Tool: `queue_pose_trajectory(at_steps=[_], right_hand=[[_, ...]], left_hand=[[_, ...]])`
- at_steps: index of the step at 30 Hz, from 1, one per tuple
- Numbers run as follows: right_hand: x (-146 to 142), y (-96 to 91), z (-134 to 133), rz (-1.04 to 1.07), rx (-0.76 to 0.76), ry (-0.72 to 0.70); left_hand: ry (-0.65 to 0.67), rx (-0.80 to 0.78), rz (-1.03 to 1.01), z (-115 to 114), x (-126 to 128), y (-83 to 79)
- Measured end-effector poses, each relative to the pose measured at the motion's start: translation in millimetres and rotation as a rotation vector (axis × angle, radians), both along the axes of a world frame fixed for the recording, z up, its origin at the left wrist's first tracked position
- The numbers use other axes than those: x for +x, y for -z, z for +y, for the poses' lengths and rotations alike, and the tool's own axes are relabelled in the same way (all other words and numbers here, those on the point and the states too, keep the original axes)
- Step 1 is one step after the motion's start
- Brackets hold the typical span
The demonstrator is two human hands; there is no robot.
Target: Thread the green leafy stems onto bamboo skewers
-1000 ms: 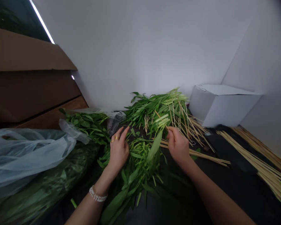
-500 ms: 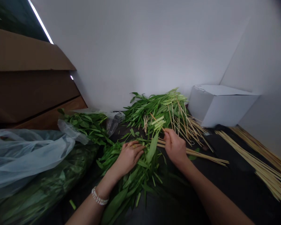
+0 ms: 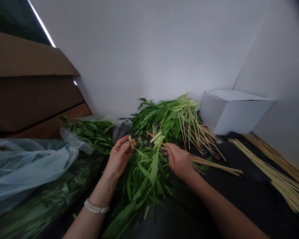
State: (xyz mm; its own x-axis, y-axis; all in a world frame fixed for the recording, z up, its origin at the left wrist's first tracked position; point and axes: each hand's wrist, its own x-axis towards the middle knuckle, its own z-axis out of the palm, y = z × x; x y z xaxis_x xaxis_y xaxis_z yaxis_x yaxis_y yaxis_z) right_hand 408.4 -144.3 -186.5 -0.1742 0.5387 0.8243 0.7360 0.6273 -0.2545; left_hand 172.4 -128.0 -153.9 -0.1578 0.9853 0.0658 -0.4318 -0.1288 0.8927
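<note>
My left hand (image 3: 121,153), palm turned up, pinches a leafy green stem (image 3: 131,141) near its pale cut end. Closed round a thin wooden skewer (image 3: 163,145), my right hand (image 3: 178,160) holds it pointing left. Several pale green stem pieces (image 3: 157,139) are threaded on that skewer, and a long leaf hangs down from them. Below and between both hands lies a loose heap of long green leaves (image 3: 139,186). Behind them sits a pile of skewered greens (image 3: 161,114), its skewer ends spreading to the right.
Bundles of bare skewers (image 3: 276,176) lie at the right, near a white box (image 3: 236,111). More loose skewers (image 3: 214,164) rest beside my right hand. Plastic bags (image 3: 27,169) of greens fill the left side, below a cardboard box (image 3: 27,99). A white wall (image 3: 144,49) stands behind.
My left hand has come up out of the leaf heap and moved left, now with a stem in its fingers. My right hand has shifted slightly left and down with the skewer.
</note>
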Motion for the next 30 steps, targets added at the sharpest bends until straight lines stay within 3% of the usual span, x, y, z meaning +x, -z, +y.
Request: queue_pose_trajectory(at_steps=[7, 30], right_hand=[[-12, 10.3, -4, -0.193, 0.015, -0.019], [-13, 11.9, -5, -0.277, 0.033, 0.004]], left_hand=[[0.081, -0.043, -0.032, -3, 5, 0.2], [0.025, 0.019, 0.050, -2, 9, 1.6]])
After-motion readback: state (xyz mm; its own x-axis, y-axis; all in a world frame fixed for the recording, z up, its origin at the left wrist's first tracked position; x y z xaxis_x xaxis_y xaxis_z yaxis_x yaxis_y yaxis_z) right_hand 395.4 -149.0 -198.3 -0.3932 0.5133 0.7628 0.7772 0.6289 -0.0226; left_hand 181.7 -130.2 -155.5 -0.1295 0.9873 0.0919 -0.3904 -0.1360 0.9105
